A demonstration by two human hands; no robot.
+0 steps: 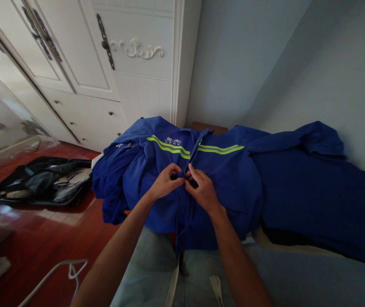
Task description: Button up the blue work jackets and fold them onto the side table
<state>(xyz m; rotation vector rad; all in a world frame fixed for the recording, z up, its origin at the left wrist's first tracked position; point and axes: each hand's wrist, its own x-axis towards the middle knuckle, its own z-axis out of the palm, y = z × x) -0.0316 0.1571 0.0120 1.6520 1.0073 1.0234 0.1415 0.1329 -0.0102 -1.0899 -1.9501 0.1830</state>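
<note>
A blue work jacket [233, 170] with yellow-green and grey stripes lies spread out, its collar away from me and a white logo on the left chest. My left hand [168, 181] pinches the front edge of the jacket near its middle, fingers closed on the cloth. Close beside it, my right hand [201, 186] grips the other side of the same front opening between thumb and fingers. The fingertips of both hands almost meet. Whether a button lies between them is too small to tell. Below the hands the front placket runs down toward me.
More blue clothing lies at the right [316, 200] and bunched at the left [112, 183]. An open black suitcase [38, 181] sits on the red wooden floor [48, 238]. White cabinets [144, 94] stand behind. A white cable [51, 270] is at the lower left.
</note>
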